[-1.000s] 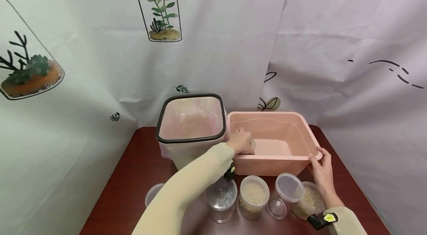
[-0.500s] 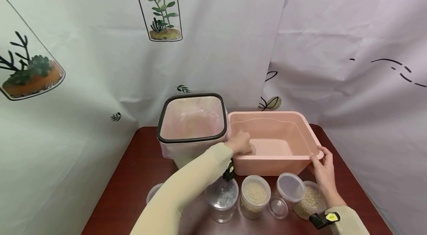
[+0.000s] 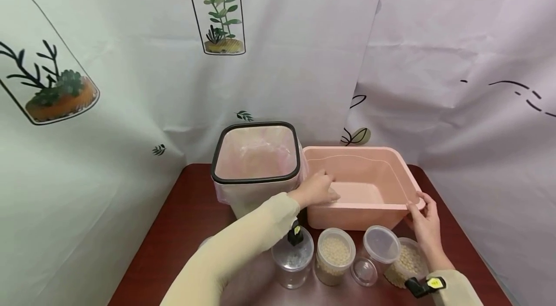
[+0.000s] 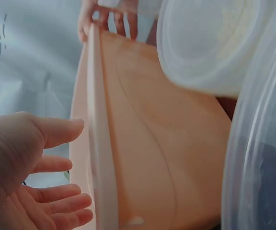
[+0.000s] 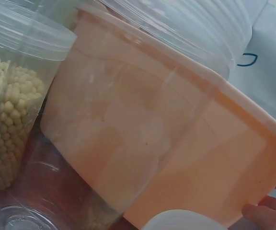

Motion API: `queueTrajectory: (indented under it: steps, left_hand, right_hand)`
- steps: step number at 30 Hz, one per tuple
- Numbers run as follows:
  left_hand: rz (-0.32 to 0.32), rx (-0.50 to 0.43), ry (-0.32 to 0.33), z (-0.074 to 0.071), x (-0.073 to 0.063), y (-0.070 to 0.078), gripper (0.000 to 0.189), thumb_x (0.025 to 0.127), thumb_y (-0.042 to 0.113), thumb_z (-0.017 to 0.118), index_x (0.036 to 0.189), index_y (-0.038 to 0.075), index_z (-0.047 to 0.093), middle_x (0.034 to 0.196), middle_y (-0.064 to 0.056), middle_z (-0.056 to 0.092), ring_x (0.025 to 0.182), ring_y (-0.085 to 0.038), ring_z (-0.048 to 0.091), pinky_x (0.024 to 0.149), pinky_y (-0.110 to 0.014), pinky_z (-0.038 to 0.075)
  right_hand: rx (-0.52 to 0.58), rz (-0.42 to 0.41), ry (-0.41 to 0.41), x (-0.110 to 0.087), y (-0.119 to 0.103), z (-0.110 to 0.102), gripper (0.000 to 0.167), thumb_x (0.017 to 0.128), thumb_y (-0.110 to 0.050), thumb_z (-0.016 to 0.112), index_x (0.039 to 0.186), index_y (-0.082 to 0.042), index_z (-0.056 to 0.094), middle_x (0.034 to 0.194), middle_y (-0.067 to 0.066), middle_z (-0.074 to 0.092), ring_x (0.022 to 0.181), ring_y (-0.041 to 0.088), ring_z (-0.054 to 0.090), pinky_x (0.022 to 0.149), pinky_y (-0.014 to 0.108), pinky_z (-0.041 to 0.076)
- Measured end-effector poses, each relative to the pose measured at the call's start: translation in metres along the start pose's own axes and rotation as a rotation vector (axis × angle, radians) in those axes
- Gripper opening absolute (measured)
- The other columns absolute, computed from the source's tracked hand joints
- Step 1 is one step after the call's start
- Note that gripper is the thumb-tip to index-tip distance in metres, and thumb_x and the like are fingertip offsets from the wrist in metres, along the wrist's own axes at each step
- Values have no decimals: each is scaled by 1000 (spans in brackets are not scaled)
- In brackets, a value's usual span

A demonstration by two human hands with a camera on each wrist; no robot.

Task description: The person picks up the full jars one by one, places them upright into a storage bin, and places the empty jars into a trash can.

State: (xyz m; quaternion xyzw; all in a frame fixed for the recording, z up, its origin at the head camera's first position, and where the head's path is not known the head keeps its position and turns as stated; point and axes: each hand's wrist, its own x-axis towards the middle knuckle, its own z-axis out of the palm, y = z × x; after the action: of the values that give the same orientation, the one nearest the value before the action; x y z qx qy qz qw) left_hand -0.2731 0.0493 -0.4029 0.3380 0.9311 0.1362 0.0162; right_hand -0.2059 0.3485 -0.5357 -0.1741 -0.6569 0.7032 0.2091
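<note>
A pink plastic basin (image 3: 356,217) stands on the table. My left hand (image 3: 316,188) hovers over the basin's left front rim, with its thumb and fingers apart. In the left wrist view that hand (image 4: 37,177) holds nothing, and its fingers are loosely bent beside the basin's rim (image 4: 99,143). At the right front corner my right hand (image 3: 425,224) grips the rim, thumb in front and fingers over the edge. Only fingertips of the right hand (image 5: 267,211) show in the right wrist view. The basin's floor just behind its front wall is hidden.
Left of the basin stands a pale bin (image 3: 254,197) with a black rim and plastic liner. In front are an empty-looking lidded jar (image 3: 292,267), a jar of pale beans (image 3: 332,267), another clear jar (image 3: 382,245), a small round clear piece (image 3: 364,271) and a second bean jar (image 3: 404,267).
My left hand has risen out of the basin and its fingers have spread. A roundish translucent thing seen by it earlier is now out of sight. My right hand keeps its grip.
</note>
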Motion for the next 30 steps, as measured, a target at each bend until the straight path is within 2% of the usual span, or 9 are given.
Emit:
queueTrajectory:
  steps: [6, 14, 21, 25, 28, 30]
  left_hand:
    - [-39, -45, 64, -1, -12, 10, 55, 82, 40, 68, 125, 8, 56, 113, -10, 53, 89, -21, 59, 74, -31, 49]
    - [-64, -35, 126, -3, -37, 20, 54, 83, 47, 64, 122, 10, 54, 112, -7, 54, 96, -22, 57, 81, -36, 46]
    - [12, -83, 116, 0, -60, 26, 38, 83, 47, 64, 98, 14, 53, 94, 2, 50, 84, -12, 51, 63, -25, 45]
    - [42, -61, 96, 3, -71, 31, 40, 82, 49, 65, 96, 15, 51, 91, 3, 47, 78, -10, 49, 57, -22, 43]
    - [44, -62, 61, 5, -77, 35, 42, 80, 52, 66, 96, 16, 51, 87, 4, 45, 66, -8, 47, 51, -22, 40]
    - [40, -65, 37, 5, -81, 37, 43, 79, 53, 66, 96, 16, 53, 86, 5, 45, 65, -7, 46, 49, -22, 39]
  right_hand:
    - [-6, 19, -13, -4, -4, -1, 55, 86, -32, 66, 136, -32, 42, 137, 7, 33, 104, 6, 49, 63, 14, 48]
    - [-21, 38, -13, -5, -8, 0, 57, 87, -36, 64, 139, -33, 39, 144, 7, 27, 116, 14, 44, 64, 12, 47]
    - [-12, 38, 0, -6, -10, 1, 56, 87, -34, 65, 138, -32, 40, 143, 6, 28, 111, 10, 47, 63, 13, 48]
    - [-31, 33, -5, -5, -9, 1, 57, 87, -36, 64, 138, -33, 39, 144, 6, 27, 114, 13, 45, 64, 12, 47]
    - [-23, 38, -1, -5, -8, 1, 57, 87, -36, 64, 138, -33, 39, 143, 6, 27, 114, 13, 45, 64, 13, 47]
    - [-21, 39, 1, -4, -8, 1, 57, 87, -36, 64, 138, -33, 40, 143, 5, 27, 113, 12, 46, 63, 13, 47]
